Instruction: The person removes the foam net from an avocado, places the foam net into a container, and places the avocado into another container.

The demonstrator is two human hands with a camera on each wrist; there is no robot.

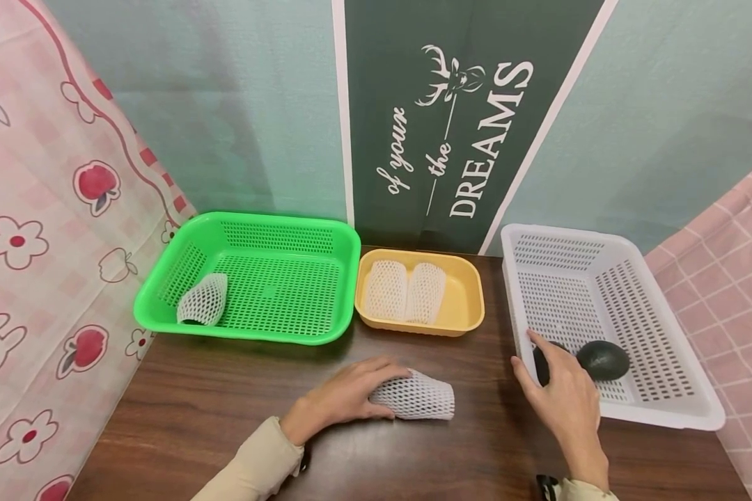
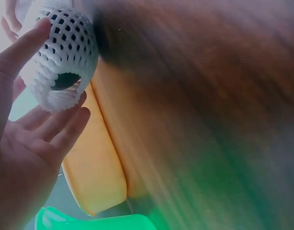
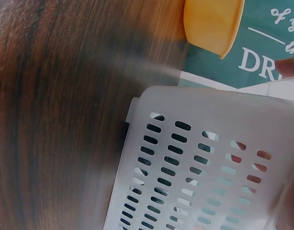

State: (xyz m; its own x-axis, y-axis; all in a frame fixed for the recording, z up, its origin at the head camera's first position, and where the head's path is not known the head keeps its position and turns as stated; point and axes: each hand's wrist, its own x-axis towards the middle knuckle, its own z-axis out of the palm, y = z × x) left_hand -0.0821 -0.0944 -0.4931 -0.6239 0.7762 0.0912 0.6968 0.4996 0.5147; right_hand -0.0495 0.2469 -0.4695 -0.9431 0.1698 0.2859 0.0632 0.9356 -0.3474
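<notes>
My left hand [image 1: 357, 391] holds an avocado in a white foam net sleeve [image 1: 421, 396] just above the table's middle front. In the left wrist view, thumb and fingers lie on either side of the sleeve [image 2: 65, 52], and dark skin shows through its end. Over the near left rim of the white basket [image 1: 679, 417] is my right hand [image 1: 564, 390], its thumb and index finger spread. Beneath it lies one dark avocado, partly hidden; whether the fingers touch it is unclear. Another dark avocado [image 1: 604, 360] lies just right of that hand.
At the back left, a green basket [image 1: 276, 339] contains one avocado in a foam net [image 1: 203, 300]. Between the baskets stands a yellow tray [image 1: 466, 296] with two flat white foam nets [image 1: 386, 291]. Printed cloth hangs behind and at both sides.
</notes>
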